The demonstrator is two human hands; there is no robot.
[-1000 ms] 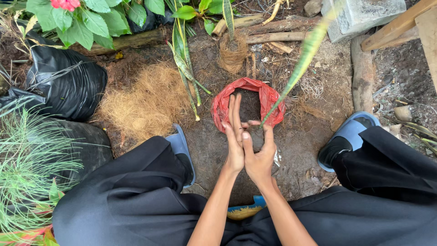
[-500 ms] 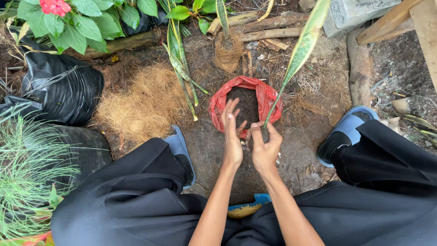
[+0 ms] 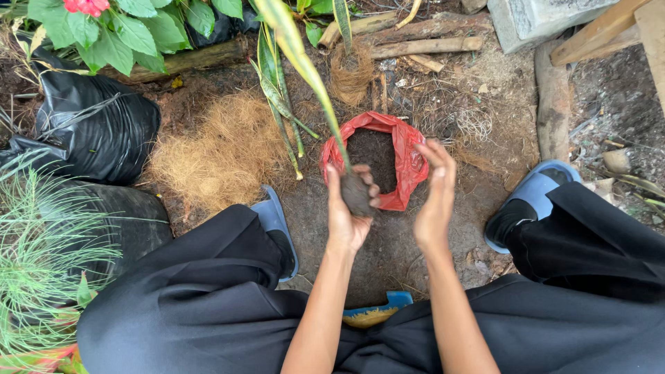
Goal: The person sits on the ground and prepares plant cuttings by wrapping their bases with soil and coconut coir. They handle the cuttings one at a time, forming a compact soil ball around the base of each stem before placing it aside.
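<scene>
Seedling (image 3: 305, 76) with its dark root ball, held over the red bag (image 3: 402, 149) of soil.

From the head camera, your left hand (image 3: 346, 215) closes around the root ball, so its lower part is hidden; your right hand (image 3: 435, 201) is open, fingers together, just beside it. The ground is bare earth with coconut fibre (image 3: 215, 152) and black plastic bags (image 3: 97, 131). The long leaf points up and away, to the left.
</scene>
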